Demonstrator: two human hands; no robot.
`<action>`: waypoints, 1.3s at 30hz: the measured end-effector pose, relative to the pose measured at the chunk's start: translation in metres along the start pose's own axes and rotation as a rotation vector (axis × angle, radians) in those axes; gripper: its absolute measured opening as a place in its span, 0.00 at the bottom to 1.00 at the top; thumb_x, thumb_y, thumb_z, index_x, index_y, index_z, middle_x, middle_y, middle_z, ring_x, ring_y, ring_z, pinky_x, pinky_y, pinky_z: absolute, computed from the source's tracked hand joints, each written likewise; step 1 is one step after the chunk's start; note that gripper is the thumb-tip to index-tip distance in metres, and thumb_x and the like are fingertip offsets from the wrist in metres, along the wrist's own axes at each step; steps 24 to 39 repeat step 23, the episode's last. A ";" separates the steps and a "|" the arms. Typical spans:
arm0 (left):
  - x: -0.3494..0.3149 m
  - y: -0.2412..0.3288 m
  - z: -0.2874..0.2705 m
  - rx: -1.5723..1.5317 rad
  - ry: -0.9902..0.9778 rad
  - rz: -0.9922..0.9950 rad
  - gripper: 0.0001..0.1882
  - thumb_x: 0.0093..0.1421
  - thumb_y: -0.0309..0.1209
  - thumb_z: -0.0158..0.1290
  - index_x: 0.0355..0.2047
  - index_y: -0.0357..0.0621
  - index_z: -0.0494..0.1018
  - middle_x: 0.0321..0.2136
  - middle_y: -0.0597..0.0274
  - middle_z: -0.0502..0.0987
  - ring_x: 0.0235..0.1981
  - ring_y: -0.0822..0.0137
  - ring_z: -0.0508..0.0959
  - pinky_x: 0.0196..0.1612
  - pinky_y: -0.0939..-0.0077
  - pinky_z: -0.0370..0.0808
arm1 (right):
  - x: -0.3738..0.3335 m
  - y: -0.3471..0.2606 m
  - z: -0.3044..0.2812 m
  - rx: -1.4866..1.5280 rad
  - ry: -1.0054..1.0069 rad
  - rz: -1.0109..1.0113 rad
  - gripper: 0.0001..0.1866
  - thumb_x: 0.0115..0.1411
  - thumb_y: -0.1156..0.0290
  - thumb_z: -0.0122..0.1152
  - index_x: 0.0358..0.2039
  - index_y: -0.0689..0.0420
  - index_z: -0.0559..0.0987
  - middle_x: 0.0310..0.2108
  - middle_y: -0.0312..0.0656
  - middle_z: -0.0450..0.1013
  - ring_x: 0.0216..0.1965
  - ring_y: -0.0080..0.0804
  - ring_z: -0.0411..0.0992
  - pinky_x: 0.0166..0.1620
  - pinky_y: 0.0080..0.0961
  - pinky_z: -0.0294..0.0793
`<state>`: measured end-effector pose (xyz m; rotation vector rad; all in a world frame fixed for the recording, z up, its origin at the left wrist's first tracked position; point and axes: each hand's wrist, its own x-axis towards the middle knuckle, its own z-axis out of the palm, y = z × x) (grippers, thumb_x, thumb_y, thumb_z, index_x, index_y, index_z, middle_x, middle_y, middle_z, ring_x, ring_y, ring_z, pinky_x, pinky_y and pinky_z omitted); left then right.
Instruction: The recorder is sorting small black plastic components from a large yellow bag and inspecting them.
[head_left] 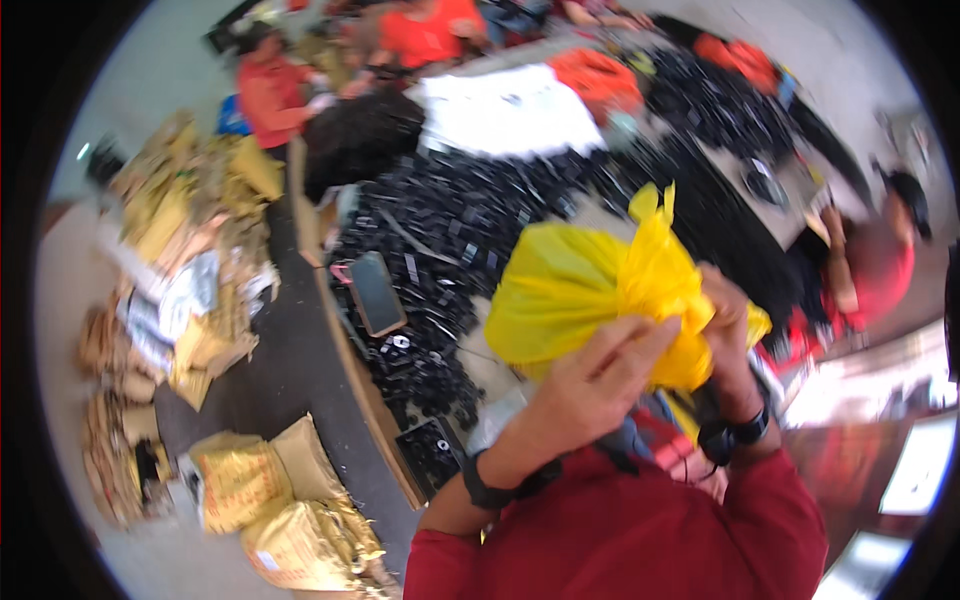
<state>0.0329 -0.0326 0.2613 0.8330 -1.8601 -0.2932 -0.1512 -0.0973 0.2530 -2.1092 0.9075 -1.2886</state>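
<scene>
A full yellow plastic bag point(555, 290) is held up in front of me, its gathered neck bunched between my hands. My left hand point(615, 375) pinches the bunched plastic from the near side. On the other side of the neck, my right hand point(728, 315) has its fingers closed on the same plastic, partly hidden behind the folds. A twisted tip of the bag sticks up above the gather. What fills the bag cannot be seen. Beneath it, small black parts point(450, 215) lie heaped on the table.
A phone point(377, 293) lies on the parts near the table's left edge. Beyond them is a white sheet point(505, 110) beside orange bags point(595, 82). Brown and gold sacks point(240, 485) are piled at left. People in red point(270, 95) sit around the table, one person point(875, 265) at right.
</scene>
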 end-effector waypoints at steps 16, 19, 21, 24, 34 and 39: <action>-0.086 -0.120 0.135 0.214 -1.018 -0.114 0.31 0.48 0.31 0.58 0.52 0.42 0.61 0.49 0.49 0.63 0.51 0.49 0.63 0.52 0.62 0.62 | -0.261 0.028 -0.093 -0.765 0.476 0.811 0.11 0.31 0.80 0.58 0.21 0.60 0.74 0.22 0.42 0.67 0.30 0.43 0.68 0.32 0.32 0.64; -0.088 -0.110 0.162 0.259 -1.074 -0.120 0.35 0.47 0.32 0.58 0.55 0.42 0.58 0.54 0.43 0.57 0.55 0.46 0.58 0.56 0.60 0.58 | -0.317 0.067 -0.066 -0.724 0.549 0.952 0.10 0.32 0.80 0.57 0.21 0.59 0.74 0.23 0.42 0.69 0.31 0.44 0.69 0.33 0.33 0.66; -0.090 -0.112 0.169 0.268 -1.151 -0.117 0.40 0.47 0.33 0.59 0.59 0.43 0.53 0.57 0.43 0.52 0.58 0.46 0.54 0.58 0.58 0.54 | -0.329 0.085 -0.042 -0.647 0.533 1.005 0.10 0.32 0.79 0.58 0.21 0.59 0.74 0.24 0.42 0.69 0.31 0.43 0.69 0.34 0.34 0.67; -0.098 -0.123 0.171 0.318 -1.097 -0.114 0.43 0.46 0.36 0.60 0.60 0.47 0.50 0.59 0.44 0.50 0.60 0.45 0.51 0.60 0.56 0.51 | -0.340 0.108 -0.022 -0.627 0.460 1.029 0.12 0.31 0.78 0.60 0.22 0.57 0.74 0.25 0.40 0.70 0.32 0.41 0.70 0.33 0.35 0.68; -0.098 -0.123 0.171 0.318 -1.097 -0.114 0.43 0.46 0.36 0.60 0.60 0.47 0.50 0.59 0.44 0.50 0.60 0.45 0.51 0.60 0.56 0.51 | -0.340 0.108 -0.022 -0.627 0.460 1.029 0.12 0.31 0.78 0.60 0.22 0.57 0.74 0.25 0.40 0.70 0.32 0.41 0.70 0.33 0.35 0.68; -0.098 -0.123 0.171 0.318 -1.097 -0.114 0.43 0.46 0.36 0.60 0.60 0.47 0.50 0.59 0.44 0.50 0.60 0.45 0.51 0.60 0.56 0.51 | -0.340 0.108 -0.022 -0.627 0.460 1.029 0.12 0.31 0.78 0.60 0.22 0.57 0.74 0.25 0.40 0.70 0.32 0.41 0.70 0.33 0.35 0.68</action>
